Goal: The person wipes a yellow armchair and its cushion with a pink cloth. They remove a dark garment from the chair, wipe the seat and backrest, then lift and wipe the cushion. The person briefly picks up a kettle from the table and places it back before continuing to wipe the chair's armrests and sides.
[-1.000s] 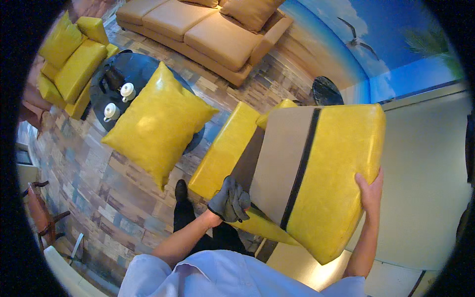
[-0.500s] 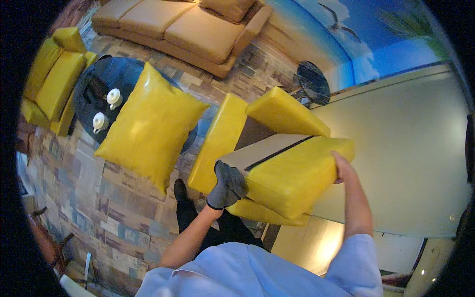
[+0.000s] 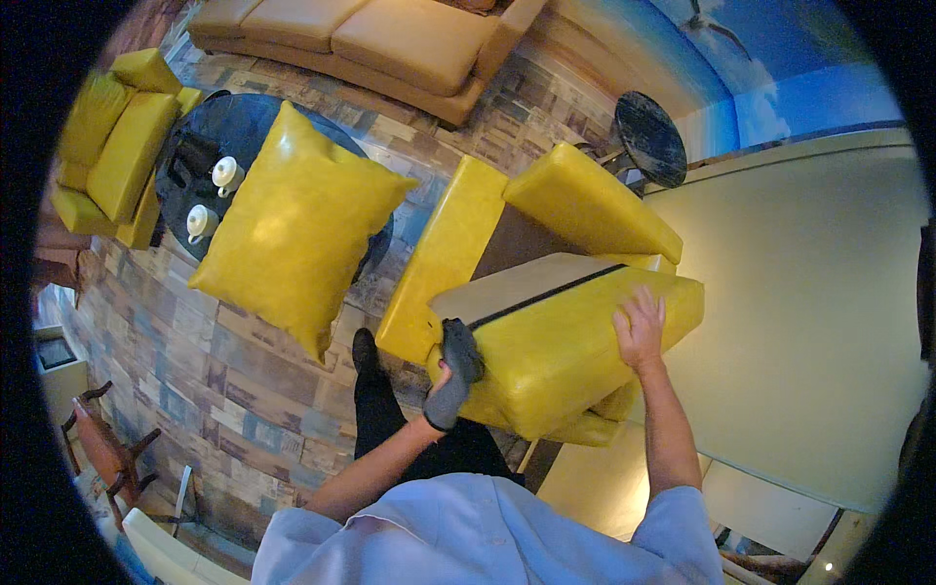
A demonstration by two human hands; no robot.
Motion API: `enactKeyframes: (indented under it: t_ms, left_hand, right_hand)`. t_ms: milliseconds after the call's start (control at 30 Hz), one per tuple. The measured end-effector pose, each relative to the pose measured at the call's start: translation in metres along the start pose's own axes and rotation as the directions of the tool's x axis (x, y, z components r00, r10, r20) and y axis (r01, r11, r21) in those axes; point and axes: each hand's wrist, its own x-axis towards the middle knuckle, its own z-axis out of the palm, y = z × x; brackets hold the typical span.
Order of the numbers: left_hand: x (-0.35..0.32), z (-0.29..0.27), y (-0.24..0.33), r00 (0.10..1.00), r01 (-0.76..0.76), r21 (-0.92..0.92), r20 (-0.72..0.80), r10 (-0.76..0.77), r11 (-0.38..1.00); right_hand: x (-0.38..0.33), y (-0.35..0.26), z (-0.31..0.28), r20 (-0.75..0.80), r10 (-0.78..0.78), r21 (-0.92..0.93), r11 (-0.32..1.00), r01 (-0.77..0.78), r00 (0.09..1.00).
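Note:
A yellow seat cushion (image 3: 575, 356) with a beige underside and a dark strip along its edge is tilted up over a yellow armchair (image 3: 439, 263). My left hand (image 3: 456, 375), in a grey glove, grips the cushion's near left end; its fingertips are partly hidden. Bare, my right hand (image 3: 641, 330) lies on the yellow face near the right end, fingers apart. Between the chair's arms and under the raised cushion, a brown inner surface (image 3: 531, 244) shows.
A large yellow pillow (image 3: 302, 234) rests on a dark round table (image 3: 180, 219) beside two white lidded cups. Farther off stand a tan sofa (image 3: 409, 44), another yellow armchair (image 3: 122, 156) and a small black side table (image 3: 650, 138). A pale panel (image 3: 799, 292) borders the right side.
My right hand has shifted from the cushion's far right edge onto its yellow face, fingers now spread. My gloved left hand has turned more upright at the left end. The view has shifted slightly.

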Motion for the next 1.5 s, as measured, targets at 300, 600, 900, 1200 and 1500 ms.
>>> enactKeyframes:
  t_ms: [300,600,900,1200,1500]
  left_hand:
    - [0.057,0.111,0.054,0.858,-0.393,0.918,0.390,-0.334,0.062]
    - [0.220,0.133,-0.131,0.695,-0.424,0.900,0.392,-0.603,0.097]
    - [0.240,0.100,-0.087,0.549,0.399,0.781,0.216,-0.808,0.480]
    - [0.143,0.145,0.076,0.973,0.074,0.699,0.105,-0.204,0.711]
    - [0.107,0.284,0.036,0.797,-0.487,0.487,0.587,-0.141,-0.725]
  right_hand:
    - [-0.005,-0.041,0.009,-0.291,0.476,0.285,0.871,-0.400,0.830]
    - [-0.049,-0.002,0.040,-0.287,0.519,0.293,0.848,-0.441,0.805]
    - [-0.003,0.018,0.031,-0.256,0.532,0.274,0.841,-0.467,0.807]
    - [0.104,-0.035,0.011,-0.236,0.523,0.146,0.853,-0.502,0.819]
    - [0.144,-0.054,0.009,-0.102,0.443,0.213,0.884,-0.415,0.891]
